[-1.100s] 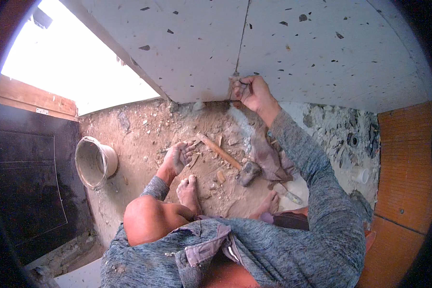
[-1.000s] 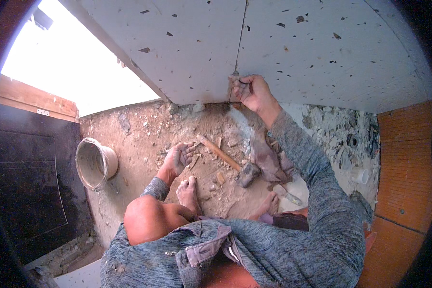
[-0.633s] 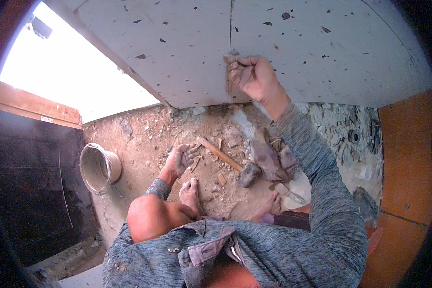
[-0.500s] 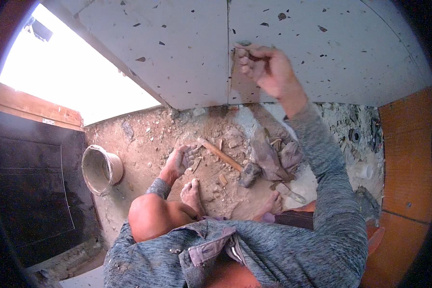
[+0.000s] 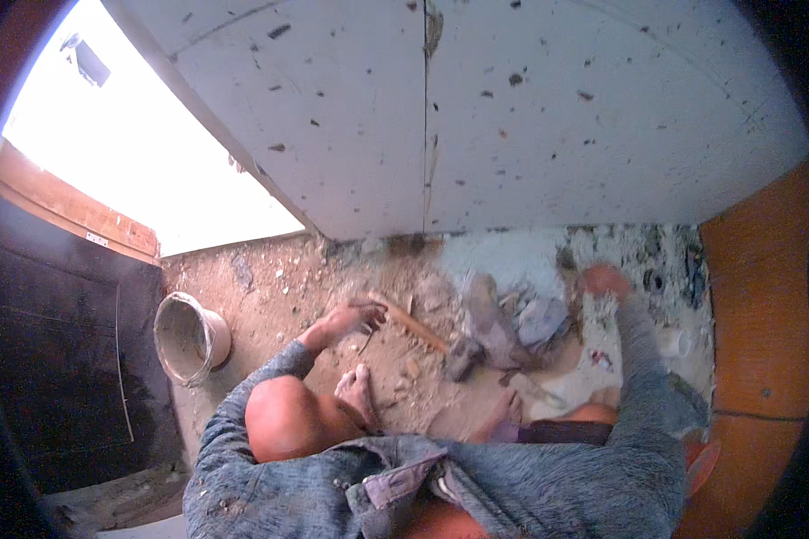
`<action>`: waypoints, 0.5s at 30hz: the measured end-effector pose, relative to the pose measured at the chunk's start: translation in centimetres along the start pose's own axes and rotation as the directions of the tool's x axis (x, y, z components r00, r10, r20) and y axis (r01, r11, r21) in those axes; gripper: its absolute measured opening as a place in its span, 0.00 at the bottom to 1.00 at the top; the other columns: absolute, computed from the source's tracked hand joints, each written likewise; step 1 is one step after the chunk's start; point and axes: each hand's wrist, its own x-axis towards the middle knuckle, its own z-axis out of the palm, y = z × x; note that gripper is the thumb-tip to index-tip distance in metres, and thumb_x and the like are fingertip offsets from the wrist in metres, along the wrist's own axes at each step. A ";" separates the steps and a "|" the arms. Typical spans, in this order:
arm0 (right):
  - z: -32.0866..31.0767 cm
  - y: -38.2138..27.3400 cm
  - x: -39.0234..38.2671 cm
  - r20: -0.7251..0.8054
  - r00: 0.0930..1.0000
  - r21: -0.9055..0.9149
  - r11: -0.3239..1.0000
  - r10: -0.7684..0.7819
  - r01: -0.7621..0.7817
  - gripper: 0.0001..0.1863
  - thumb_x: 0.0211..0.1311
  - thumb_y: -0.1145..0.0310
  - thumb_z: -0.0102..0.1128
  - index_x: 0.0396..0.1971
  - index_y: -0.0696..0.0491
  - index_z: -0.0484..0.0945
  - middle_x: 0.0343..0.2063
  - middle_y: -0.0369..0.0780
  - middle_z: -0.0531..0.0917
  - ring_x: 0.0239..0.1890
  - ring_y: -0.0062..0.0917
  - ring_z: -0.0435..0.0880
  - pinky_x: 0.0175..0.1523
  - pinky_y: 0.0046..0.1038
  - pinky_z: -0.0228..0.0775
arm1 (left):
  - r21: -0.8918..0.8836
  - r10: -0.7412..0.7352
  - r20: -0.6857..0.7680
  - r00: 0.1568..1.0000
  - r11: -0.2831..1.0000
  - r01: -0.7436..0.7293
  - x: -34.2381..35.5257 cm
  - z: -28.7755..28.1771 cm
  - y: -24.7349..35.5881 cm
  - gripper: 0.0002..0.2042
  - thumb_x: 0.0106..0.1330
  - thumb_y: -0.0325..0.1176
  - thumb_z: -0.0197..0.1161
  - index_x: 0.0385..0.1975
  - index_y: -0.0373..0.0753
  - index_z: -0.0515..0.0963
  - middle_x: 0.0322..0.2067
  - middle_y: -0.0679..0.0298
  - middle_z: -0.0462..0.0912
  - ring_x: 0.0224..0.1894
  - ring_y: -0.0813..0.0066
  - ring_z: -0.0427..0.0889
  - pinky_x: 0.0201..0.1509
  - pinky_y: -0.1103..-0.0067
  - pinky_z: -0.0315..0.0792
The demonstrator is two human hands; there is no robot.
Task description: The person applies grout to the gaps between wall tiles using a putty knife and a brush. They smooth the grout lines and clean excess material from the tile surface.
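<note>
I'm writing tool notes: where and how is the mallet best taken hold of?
Grip the mallet by its wooden handle, probably near the middle, from above and the left: the handle is slim and lies slantwise on the floor, one end by the left hand, the bulkier head at the right.

The slabs (image 5: 548, 108) are dark-flecked pale grey, the hammer handle (image 5: 411, 323) tan.

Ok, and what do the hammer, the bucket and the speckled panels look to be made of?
Hammer: tan, matte handle, likely wood; dull, dark head, rubber or metal, too blurred to tell.
Bucket: probably matte plastic, its pale wall smooth under smears.
Speckled panels: perhaps terrazzo or similar stone, smooth, with dark chips in a pale ground.
</note>
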 end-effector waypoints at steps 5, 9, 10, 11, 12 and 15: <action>3.4 5.9 2.0 -0.096 0.976 -0.743 0.640 0.193 -0.199 0.27 0.67 0.46 0.57 0.51 0.55 0.81 0.45 0.47 0.86 0.47 0.39 0.84 0.50 0.43 0.75 | 0.287 0.056 0.004 0.998 0.956 -0.055 -1.2 2.6 5.1 0.17 0.74 0.38 0.59 0.55 0.36 0.80 0.42 0.63 0.85 0.41 0.74 0.84 0.45 0.75 0.80; 11.6 7.6 3.5 0.077 0.991 -0.923 0.369 -0.110 0.113 0.28 0.67 0.42 0.56 0.46 0.55 0.83 0.38 0.47 0.86 0.44 0.39 0.85 0.50 0.43 0.76 | 0.292 0.104 0.054 0.993 0.950 -0.115 -1.4 2.5 7.4 0.18 0.73 0.39 0.59 0.57 0.35 0.79 0.42 0.61 0.86 0.41 0.72 0.84 0.45 0.75 0.80; 12.9 8.7 3.7 0.156 0.980 -0.963 0.202 -0.126 0.179 0.28 0.68 0.42 0.55 0.45 0.56 0.83 0.37 0.47 0.86 0.44 0.38 0.85 0.50 0.42 0.76 | 0.327 0.124 0.065 0.990 0.935 -0.138 -1.4 2.7 8.4 0.19 0.73 0.40 0.59 0.57 0.35 0.79 0.43 0.60 0.86 0.42 0.72 0.84 0.45 0.75 0.80; 14.0 8.9 3.8 0.120 0.988 -0.986 0.127 0.099 0.107 0.30 0.69 0.43 0.54 0.52 0.57 0.81 0.47 0.49 0.86 0.52 0.46 0.84 0.57 0.43 0.75 | 0.380 0.124 0.083 0.989 0.913 -0.146 -1.4 2.8 9.2 0.19 0.74 0.40 0.58 0.57 0.33 0.79 0.46 0.58 0.85 0.44 0.71 0.84 0.47 0.75 0.80; 14.8 9.3 3.6 0.086 0.996 -0.996 0.041 0.026 0.085 0.28 0.67 0.45 0.55 0.49 0.56 0.82 0.45 0.49 0.86 0.50 0.45 0.85 0.56 0.43 0.76 | 0.434 0.122 0.100 0.987 0.888 -0.154 -1.2 2.9 10.1 0.20 0.75 0.41 0.58 0.57 0.31 0.78 0.48 0.57 0.85 0.46 0.70 0.84 0.49 0.75 0.79; 16.0 9.7 1.6 0.157 0.962 -0.985 -0.107 -0.223 0.136 0.20 0.63 0.50 0.59 0.39 0.51 0.87 0.39 0.47 0.87 0.46 0.44 0.86 0.50 0.43 0.78 | 0.542 0.155 0.098 0.983 0.820 -0.184 -2.0 4.0 12.6 0.22 0.75 0.42 0.58 0.57 0.29 0.77 0.51 0.55 0.84 0.50 0.68 0.83 0.53 0.73 0.79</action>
